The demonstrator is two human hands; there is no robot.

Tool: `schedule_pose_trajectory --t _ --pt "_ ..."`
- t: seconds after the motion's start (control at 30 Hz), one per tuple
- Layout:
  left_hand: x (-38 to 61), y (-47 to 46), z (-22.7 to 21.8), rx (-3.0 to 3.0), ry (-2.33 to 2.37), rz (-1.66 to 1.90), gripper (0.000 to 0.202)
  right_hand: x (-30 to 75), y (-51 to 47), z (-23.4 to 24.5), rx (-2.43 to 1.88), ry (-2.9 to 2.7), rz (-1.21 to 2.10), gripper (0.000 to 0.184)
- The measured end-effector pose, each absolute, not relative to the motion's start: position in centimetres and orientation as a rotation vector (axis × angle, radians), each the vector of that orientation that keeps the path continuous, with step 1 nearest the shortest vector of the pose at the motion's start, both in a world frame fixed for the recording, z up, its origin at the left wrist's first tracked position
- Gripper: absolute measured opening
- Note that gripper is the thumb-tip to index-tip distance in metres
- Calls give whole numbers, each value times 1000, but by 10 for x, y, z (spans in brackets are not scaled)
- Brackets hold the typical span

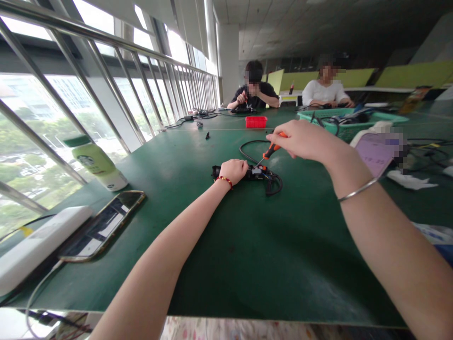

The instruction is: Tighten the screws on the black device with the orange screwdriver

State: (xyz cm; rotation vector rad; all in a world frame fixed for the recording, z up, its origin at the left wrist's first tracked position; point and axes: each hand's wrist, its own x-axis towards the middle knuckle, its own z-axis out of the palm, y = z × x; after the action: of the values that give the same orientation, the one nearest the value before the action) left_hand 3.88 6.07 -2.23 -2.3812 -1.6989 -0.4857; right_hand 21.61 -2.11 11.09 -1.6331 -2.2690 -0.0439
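Observation:
A small black device (261, 174) with a looped black cable (274, 184) lies in the middle of the green table (247, 245). My left hand (233, 170) is closed over the device's left end, pressing it down. My right hand (300, 139) is closed around the orange handle of a small screwdriver (271, 150). The screwdriver slants down to the left and its tip rests on the top of the device.
A phone (102, 226) and a white power bank (38, 245) lie at the near left, beside a green-capped bottle (97, 163). A red box (256, 122), a green basket (354, 123) and a propped phone (377, 153) stand farther off. Two people sit at the far end.

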Motion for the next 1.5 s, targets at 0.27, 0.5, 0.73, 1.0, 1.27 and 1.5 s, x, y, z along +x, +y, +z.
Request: schedule_pose_trajectory --t 0.27,0.5,0.73,1.0,1.27,1.5 --pt "38 61 -22 -2388 -1714 -468 47 220 -16 110 -1548 -2338 -11 29" --pt "38 62 -23 -2380 -1702 -489 47 215 -24 116 -1727 -2322 149 26" --pt "36 62 -23 -2387 -1708 -489 47 218 -22 113 -1647 -2361 139 19" --pt "39 61 -21 -2392 -1707 -479 47 211 -26 117 -1740 -2349 80 37" --pt "35 63 -24 -2392 -1712 -478 47 220 -25 116 -1639 -2436 -15 24" --pt "38 62 -22 -2385 -1707 -481 47 214 -23 115 -1709 -2357 -29 27"
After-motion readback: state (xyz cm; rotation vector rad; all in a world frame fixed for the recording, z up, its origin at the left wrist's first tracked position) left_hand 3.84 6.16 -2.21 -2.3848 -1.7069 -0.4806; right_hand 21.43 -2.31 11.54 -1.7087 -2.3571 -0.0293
